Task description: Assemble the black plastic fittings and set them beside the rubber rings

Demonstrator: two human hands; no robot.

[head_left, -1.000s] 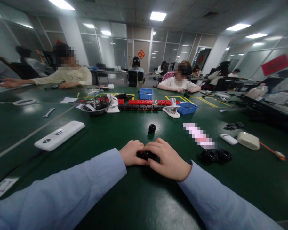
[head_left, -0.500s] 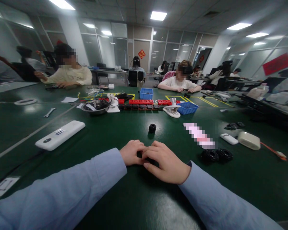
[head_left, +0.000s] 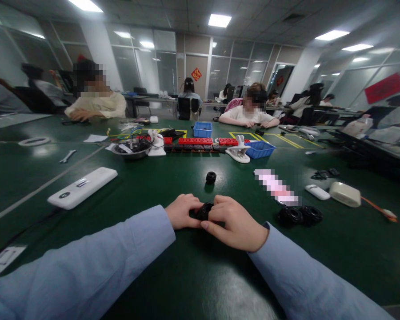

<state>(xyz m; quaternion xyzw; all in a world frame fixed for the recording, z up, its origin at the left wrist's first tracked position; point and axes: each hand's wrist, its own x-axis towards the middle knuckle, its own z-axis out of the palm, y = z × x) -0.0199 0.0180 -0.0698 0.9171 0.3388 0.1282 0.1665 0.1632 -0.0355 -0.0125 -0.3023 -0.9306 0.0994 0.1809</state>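
Note:
Between my two hands, low over the green table, is a black coiled ring [head_left: 205,211]. My left hand [head_left: 184,212] closes its fingers and thumb on the ring's left side. The fingers of my right hand [head_left: 235,224] are curled against its right side, with the thumb below. A smaller black coil [head_left: 211,178] stands on the table just beyond my hands. Two more black coils [head_left: 290,215] [head_left: 311,214] lie side by side to the right of my right hand.
A white power bank [head_left: 83,187] lies left, a blurred pink phone [head_left: 275,186] right, near a cream case [head_left: 345,194]. Farther back are a metal bowl [head_left: 131,155], red blocks [head_left: 195,141], a white clamp [head_left: 239,153] and blue trays [head_left: 202,130] [head_left: 260,150]. People sit beyond.
My right hand has turned and shifted slightly right, uncovering the black ring between my hands. My left hand has hardly moved. Across the table, the person at left has lowered a hand.

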